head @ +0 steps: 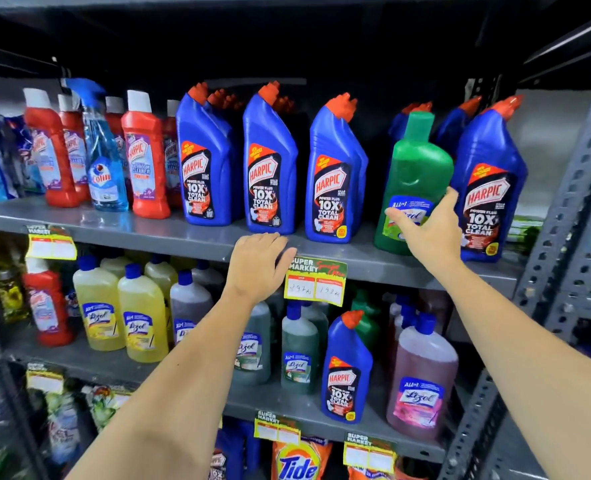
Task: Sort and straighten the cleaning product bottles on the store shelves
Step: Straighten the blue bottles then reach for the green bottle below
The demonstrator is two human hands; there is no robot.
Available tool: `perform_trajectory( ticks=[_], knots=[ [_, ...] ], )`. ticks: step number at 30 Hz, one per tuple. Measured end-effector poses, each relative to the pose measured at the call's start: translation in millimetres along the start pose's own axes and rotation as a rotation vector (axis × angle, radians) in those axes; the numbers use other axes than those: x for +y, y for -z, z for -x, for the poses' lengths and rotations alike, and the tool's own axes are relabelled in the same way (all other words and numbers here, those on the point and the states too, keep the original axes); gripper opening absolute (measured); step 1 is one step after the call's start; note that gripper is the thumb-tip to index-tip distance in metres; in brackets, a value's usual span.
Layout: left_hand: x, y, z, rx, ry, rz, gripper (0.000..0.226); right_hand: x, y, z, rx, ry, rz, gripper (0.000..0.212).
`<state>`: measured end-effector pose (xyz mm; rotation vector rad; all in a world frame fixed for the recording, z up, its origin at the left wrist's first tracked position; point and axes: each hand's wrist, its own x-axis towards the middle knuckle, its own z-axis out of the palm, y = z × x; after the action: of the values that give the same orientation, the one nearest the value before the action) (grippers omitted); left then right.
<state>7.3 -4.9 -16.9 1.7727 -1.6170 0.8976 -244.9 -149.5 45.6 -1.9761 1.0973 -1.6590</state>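
Two bare forearms, sleeveless, left hand (257,263) and right hand (429,233) ungloved.

open gap (379,188) between blue Harpic bottle (334,174) and green bottle (413,181), front shelf edge (148,233) bare

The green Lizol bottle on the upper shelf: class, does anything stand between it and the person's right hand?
Nothing visible does. The right hand is already on the green Lizol bottle, fingers wrapped around its lower label, with blue Harpic bottles standing on either side.

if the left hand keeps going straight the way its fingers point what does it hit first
Probably the blue Harpic bottle standing just beyond the left hand, whose fingers rest on the upper shelf's front edge. Depth is hard to judge in this view.
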Motion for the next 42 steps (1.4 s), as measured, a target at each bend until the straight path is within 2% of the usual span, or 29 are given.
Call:
perform_trajectory(
  ticks=[5,8,10,12,16,19,21,24,26,28,31,38,42],
  knots=[
    [2.4,-8.5,2.0,0.090,0.033,0.002,0.040,-5.2,14.0,24.9,0.051,0.105,-0.200,0.090],
    [9.0,-18.0,16.2,0.181,0.090,0.096,0.037,-15.5,21.1,48.0,0.093,0.176,-0.323,0.080],
    [12.4,-28.2,35.6,0.199,0.120,0.174,0.047,-18.7,24.7,65.9,0.071,0.202,-0.381,0.074],
    [13.0,-39.4,65.1,0.159,0.145,0.191,0.058,-15.2,25.2,87.1,-0.008,0.184,-0.417,0.077],
    [2.6,-72.2,158.8,-0.071,0.154,0.186,0.060,6.0,0.6,149.0,-0.205,0.103,-0.417,0.076],
    [-13.9,-97.8,228.4,-0.327,0.166,0.130,0.060,31.8,-39.6,201.7,-0.310,0.012,-0.385,0.071],
    [-25.1,-113.7,258.4,-0.509,0.165,0.095,0.061,52.2,-75.2,233.3,-0.380,-0.121,-0.405,0.067],
    [-35.3,-136.3,279.1,-0.814,0.088,0.046,0.066,78.2,-124.7,269.8,-0.402,-0.243,-0.359,0.065],
    [-39.8,-149.2,285.7,-0.892,0.046,0.039,0.070,91.8,-153.2,284.2,-0.383,-0.294,-0.306,0.067],
    [-41.7,-154.4,290.1,-0.911,0.028,0.050,0.072,103.6,-173.5,294.5,-0.381,-0.362,-0.258,0.067],
    [-45.9,-158.5,297.8,-0.839,0.008,0.078,0.072,113.8,-193.2,302.2,-0.360,-0.396,-0.211,0.069],
    [-43.5,-160.5,301.0,-0.773,0.032,0.107,0.066,119.3,-205.6,302.5,-0.341,-0.415,-0.135,0.073],
    [-43.1,-161.5,300.9,-0.745,0.042,0.126,0.064,119.2,-206.1,307.2,-0.353,-0.363,-0.089,0.066]
  ],
)
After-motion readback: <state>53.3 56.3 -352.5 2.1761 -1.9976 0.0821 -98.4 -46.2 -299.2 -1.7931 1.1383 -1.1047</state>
